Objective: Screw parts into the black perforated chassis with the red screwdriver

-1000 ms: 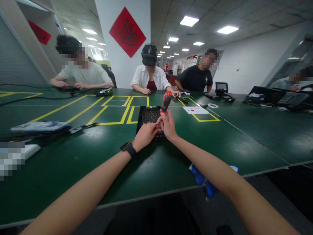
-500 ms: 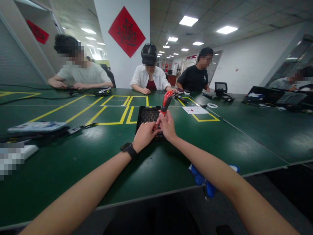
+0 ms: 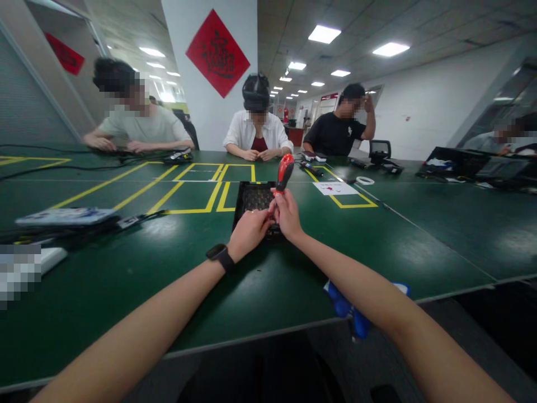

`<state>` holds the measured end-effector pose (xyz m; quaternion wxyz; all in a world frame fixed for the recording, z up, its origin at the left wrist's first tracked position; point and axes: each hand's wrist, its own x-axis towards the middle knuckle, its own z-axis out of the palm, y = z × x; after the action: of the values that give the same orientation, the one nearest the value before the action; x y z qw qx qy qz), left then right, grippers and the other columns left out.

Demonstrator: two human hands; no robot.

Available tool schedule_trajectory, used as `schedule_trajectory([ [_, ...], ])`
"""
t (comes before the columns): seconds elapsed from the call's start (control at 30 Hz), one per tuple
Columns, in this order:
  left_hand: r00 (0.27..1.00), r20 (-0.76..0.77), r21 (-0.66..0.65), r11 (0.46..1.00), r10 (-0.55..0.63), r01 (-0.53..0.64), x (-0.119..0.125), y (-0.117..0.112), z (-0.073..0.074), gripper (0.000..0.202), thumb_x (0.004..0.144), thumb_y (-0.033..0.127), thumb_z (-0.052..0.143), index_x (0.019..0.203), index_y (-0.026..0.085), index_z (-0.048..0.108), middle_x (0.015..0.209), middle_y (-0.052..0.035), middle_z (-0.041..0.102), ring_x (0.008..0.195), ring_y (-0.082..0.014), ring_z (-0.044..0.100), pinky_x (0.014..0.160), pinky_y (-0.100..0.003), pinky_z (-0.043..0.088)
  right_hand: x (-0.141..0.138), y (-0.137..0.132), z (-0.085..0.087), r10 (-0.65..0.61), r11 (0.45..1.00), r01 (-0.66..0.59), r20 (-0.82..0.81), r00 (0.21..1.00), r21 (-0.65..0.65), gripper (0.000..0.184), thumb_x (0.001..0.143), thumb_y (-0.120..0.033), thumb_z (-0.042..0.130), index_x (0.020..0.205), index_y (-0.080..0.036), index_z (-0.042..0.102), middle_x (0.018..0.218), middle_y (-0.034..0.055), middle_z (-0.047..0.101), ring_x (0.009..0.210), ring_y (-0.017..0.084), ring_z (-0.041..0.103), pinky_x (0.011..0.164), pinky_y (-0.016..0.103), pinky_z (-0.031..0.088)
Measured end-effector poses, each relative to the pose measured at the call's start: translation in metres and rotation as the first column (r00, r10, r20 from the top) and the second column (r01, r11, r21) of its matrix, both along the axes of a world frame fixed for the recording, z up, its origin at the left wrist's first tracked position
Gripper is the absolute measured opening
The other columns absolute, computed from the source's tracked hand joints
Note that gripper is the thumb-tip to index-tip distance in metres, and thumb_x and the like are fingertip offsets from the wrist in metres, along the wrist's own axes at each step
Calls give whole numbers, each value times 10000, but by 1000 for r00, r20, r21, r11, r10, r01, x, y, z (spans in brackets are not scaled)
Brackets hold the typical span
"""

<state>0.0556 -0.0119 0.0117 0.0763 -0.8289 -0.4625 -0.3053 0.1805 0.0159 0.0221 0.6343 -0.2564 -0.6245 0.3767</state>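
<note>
My right hand [image 3: 288, 215] is closed round the lower part of a screwdriver with a red and black handle [image 3: 285, 172], held upright and tilted a little to the right. Its tip is hidden between my hands. My left hand [image 3: 250, 231], with a black watch [image 3: 222, 257] on its wrist, is closed in a pinch right beside the shaft. What its fingers hold is hidden. Both hands hover over the near edge of a black tray [image 3: 255, 197] with a grid of small cells, lying on the green table [image 3: 126, 268].
Yellow tape lines [image 3: 210, 196] mark boxes beyond the tray. A flat packet [image 3: 65, 216] and cables lie at left, a white sheet [image 3: 335, 188] and tape roll [image 3: 364, 181] at right. A blue object [image 3: 348, 310] sits under my right forearm. Three people sit across the table.
My hands and the screwdriver have stayed almost still. The person in black across the table has raised a hand to the head, and the person in white has drawn an arm back.
</note>
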Motion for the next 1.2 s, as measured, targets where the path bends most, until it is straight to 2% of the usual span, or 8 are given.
schedule_trajectory([
  [0.23, 997, -23, 26, 997, 80, -79, 1, -3, 3, 149, 823, 319, 581, 818, 180, 529, 757, -33, 618, 770, -206, 567, 707, -318, 376, -3, 0, 0, 4, 1000, -4, -16, 1000, -1, 309, 876, -458, 442, 1030, -194, 485, 566, -74, 497, 378, 35, 379, 384, 160, 311],
  [0.47, 997, -32, 7, 998, 68, -68, 0, -1, 3, 148, 825, 308, 583, 796, 171, 534, 755, -45, 613, 760, -202, 568, 694, -311, 378, -3, -2, 0, 3, 1000, -3, -2, 1000, 25, 306, 869, -446, 463, 1041, -194, 476, 577, -72, 511, 392, 37, 404, 396, 160, 333],
  [0.77, 1000, -24, 24, 1000, -8, 9, -1, 1, 0, 117, 874, 249, 496, 836, 161, 562, 790, -64, 627, 745, -190, 572, 681, -304, 395, -1, -4, 1, 10, 1000, -10, -22, 1000, 11, 288, 898, -427, 405, 1044, -193, 489, 588, -65, 506, 377, 34, 374, 375, 166, 292],
  [0.93, 999, -29, 7, 1000, -22, 22, -2, 0, 0, 122, 881, 229, 471, 849, 159, 566, 800, -68, 624, 754, -184, 575, 707, -300, 408, -1, -2, -1, -1, 1000, 1, -28, 1000, 26, 278, 881, -415, 451, 1048, -198, 497, 584, -61, 495, 434, 46, 404, 420, 168, 317],
  [1.1, 1000, -5, 26, 1000, 8, -8, -1, -2, 3, 114, 860, 260, 514, 837, 166, 574, 768, -52, 627, 742, -188, 572, 683, -299, 398, -2, 1, -2, 16, 999, -15, -32, 999, 31, 294, 865, -432, 477, 1048, -202, 485, 575, -63, 486, 463, 57, 425, 452, 175, 341],
  [1.2, 998, 66, -6, 1000, 6, -6, -2, -1, 4, 118, 821, 291, 579, 811, 174, 586, 764, -38, 640, 737, -183, 577, 666, -288, 394, -2, 0, -1, 3, 1000, -2, -24, 1000, 24, 309, 862, -445, 477, 1052, -201, 480, 572, -65, 484, 458, 56, 421, 453, 176, 342],
])
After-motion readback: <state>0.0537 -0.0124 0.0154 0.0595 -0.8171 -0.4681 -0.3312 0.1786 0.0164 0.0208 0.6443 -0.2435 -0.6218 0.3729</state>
